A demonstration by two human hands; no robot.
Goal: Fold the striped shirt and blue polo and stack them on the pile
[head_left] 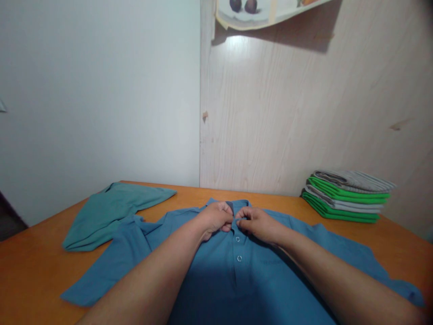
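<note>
A blue polo shirt lies spread front side up, its collar toward the wall and its sleeves out to both sides. At the top of the placket my left hand pinches the fabric edge beside the collar. Just across the opening, my right hand grips the other placket edge between thumb and fingers. Two round snap buttons show on the placket below my hands. My fingers hide whatever fastener is at the collar.
A teal garment lies at the left on the orange table, touching the shirt's left sleeve. At the back right stands a stack of folded green and grey clothes. Behind the table rises a wall with a hanging picture.
</note>
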